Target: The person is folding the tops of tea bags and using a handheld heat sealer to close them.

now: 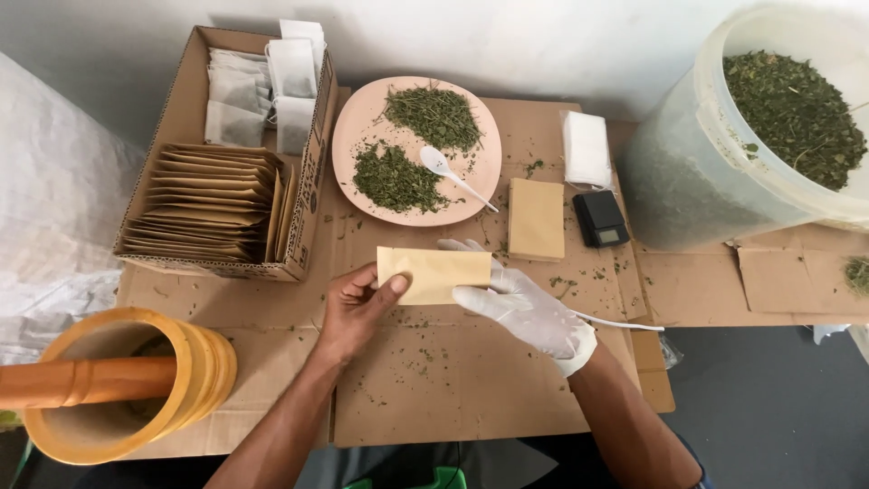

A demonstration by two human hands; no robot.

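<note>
Both hands grasp tan paper envelope (433, 274) | left hand (356, 303) bare | right hand (529, 308) white-gloved | kraft stack (535, 218) just beyond

Left hand (358, 303): bare, pinching tan paper envelope (433, 274)
Right hand (529, 308): white-gloved, gripping envelope's right end
Pink plate (348, 136): dried herbs, white spoon (453, 174)

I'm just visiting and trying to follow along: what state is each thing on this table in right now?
Small tan envelope: held flat between both hands.
Left hand: bare, pinching the envelope's left end.
Right hand: gloved, holding its right end.
Pink plate: holds two heaps of dried green leaves and a white spoon.
Cardboard box: open, packed with envelopes and white sachets.
Plastic bucket: uncovered, leaves inside.
Small scale: nothing on it.
</note>
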